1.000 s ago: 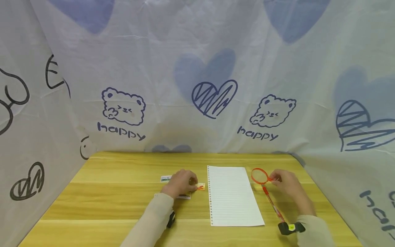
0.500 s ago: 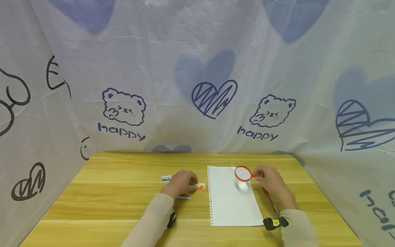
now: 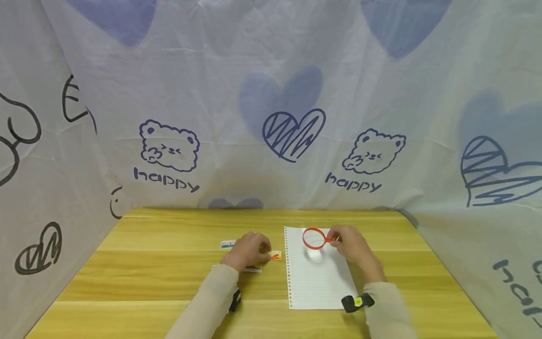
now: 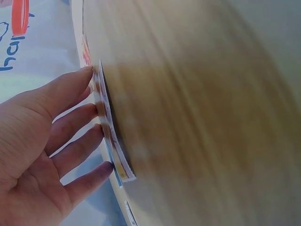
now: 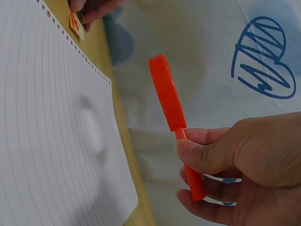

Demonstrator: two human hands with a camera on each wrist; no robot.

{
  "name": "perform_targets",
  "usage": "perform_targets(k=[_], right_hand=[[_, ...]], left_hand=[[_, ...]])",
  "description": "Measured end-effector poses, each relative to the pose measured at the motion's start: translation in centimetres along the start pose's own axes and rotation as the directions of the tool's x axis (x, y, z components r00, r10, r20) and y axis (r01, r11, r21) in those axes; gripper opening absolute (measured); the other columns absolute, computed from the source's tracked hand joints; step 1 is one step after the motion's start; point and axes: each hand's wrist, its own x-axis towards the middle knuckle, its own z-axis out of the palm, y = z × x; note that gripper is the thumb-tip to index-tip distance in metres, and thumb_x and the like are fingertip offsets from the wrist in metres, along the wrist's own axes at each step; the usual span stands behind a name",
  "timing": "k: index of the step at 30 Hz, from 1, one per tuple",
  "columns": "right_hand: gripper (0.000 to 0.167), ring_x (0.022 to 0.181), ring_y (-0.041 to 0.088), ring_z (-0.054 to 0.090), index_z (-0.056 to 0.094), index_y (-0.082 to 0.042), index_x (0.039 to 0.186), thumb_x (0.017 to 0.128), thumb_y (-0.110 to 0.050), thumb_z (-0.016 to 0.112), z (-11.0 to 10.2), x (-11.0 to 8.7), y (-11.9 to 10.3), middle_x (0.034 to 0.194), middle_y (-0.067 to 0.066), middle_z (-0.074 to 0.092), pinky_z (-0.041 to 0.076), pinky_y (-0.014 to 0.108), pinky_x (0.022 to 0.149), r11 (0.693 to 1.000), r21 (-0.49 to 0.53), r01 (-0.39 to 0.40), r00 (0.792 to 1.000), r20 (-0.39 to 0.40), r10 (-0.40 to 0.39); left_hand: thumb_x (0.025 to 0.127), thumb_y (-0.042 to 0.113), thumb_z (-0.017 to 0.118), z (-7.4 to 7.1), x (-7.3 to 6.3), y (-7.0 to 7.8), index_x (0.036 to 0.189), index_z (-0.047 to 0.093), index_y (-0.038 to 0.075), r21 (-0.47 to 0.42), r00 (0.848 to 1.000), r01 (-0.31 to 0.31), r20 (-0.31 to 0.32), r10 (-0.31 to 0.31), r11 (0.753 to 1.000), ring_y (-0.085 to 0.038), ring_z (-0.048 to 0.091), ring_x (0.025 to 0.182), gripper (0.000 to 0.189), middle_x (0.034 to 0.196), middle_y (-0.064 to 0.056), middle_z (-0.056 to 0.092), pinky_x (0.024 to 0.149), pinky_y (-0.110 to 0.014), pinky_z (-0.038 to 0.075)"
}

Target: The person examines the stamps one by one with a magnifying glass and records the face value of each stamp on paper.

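Note:
My right hand [image 3: 349, 242] grips the handle of a red magnifying glass [image 3: 314, 238], thumb and fingers around it in the right wrist view [image 5: 167, 94]. The lens is raised above a lined sheet of paper [image 3: 317, 278], and a bright spot of light lies below it. My left hand [image 3: 250, 249] rests at the table among small stamp-like picture cards. Its fingertips touch down by an orange card [image 3: 275, 255] and a longer card [image 4: 113, 127], the fingers only slightly bent. Another card with a landscape [image 3: 227, 244] lies behind the hand, partly covered.
The wooden table [image 3: 148, 273] meets a hanging white cloth [image 3: 228, 155] with hearts and bears along its back edge. One more card [image 3: 254, 270] lies under the left wrist, mostly hidden. Black wrist straps [image 3: 357, 302] sit at both cuffs.
My right hand has carried the magnifying glass left, from above the bare table by the red pen to above the paper. The pen is now hidden by the right arm. My left hand stays put.

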Motion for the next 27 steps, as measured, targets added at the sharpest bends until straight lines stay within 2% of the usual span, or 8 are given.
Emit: perform_targets(k=[13,27], right_hand=[[0.016,0.075,0.015,0.057,0.069,-0.009,0.083,0.086,0.006,0.076,3.0,1.5,-2.6,0.080,0.003,0.067,0.050,0.032,0.071,0.996,-0.037,0.080,0.996,-0.030,-0.081],[0.018,0.076,0.014,0.059,0.070,-0.011,0.084,0.085,0.006,0.076,5.2,1.4,-3.7,0.081,0.001,0.068,0.051,0.033,0.071,0.996,-0.015,0.091,0.995,-0.050,-0.091]], left_hand=[[0.088,0.023,0.083,-0.1,0.1,0.0,0.101,0.079,0.015,0.013,1.000,0.000,-0.009,0.000,1.000,-0.025,0.067,0.099,0.016,0.108,-0.004,0.076,0.090,-0.048,0.056],[0.088,0.022,0.083,0.0,0.1,0.0,0.101,0.079,0.015,0.028,1.000,-0.007,-0.014,0.007,1.000,-0.027,0.068,0.100,0.016,0.109,-0.005,0.077,0.089,-0.048,0.056]])
